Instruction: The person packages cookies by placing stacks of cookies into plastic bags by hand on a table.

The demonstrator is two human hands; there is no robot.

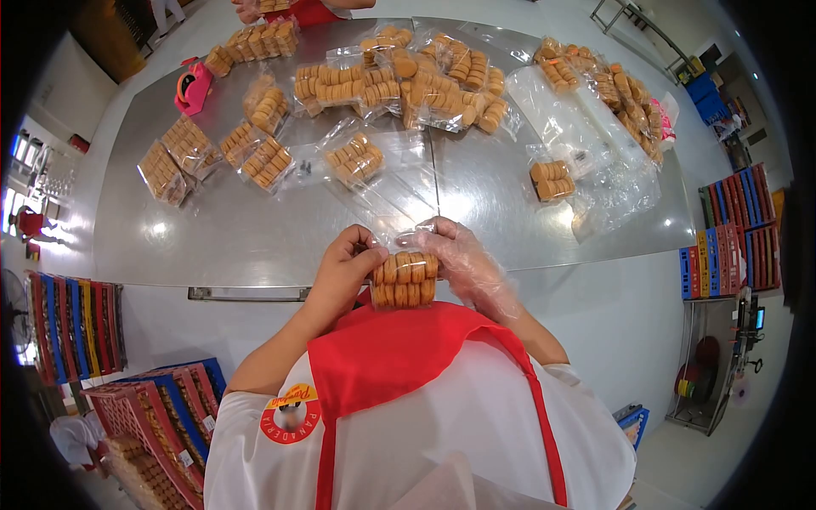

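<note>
The left hand (pixel 353 258) is bare, its fingers curled, and pinches the left upper part of a packet of cookies (pixel 405 279). The right hand (pixel 457 262) wears a clear plastic glove and grips the opposite upper side, thumb and fingers drawn together. The packet is held at the near edge of the bench (pixel 340 223), around the middle, with two rows of cookies visible.

The clear film above the cookies is hard to make out against glare, and some fingertips are hidden. A co-worker in a red apron (pixel 313 12) at the far edge is cut off by the view.

The bench top is shiny metal. Packets are heaped (pixel 438 85) toward the far edge. A pink tape dispenser (pixel 194 90) stands near the far left corner; clear bags (pixel 552 115) lie toward the right edge. Stacked crates (pixel 722 255) stand beyond the right edge.
</note>
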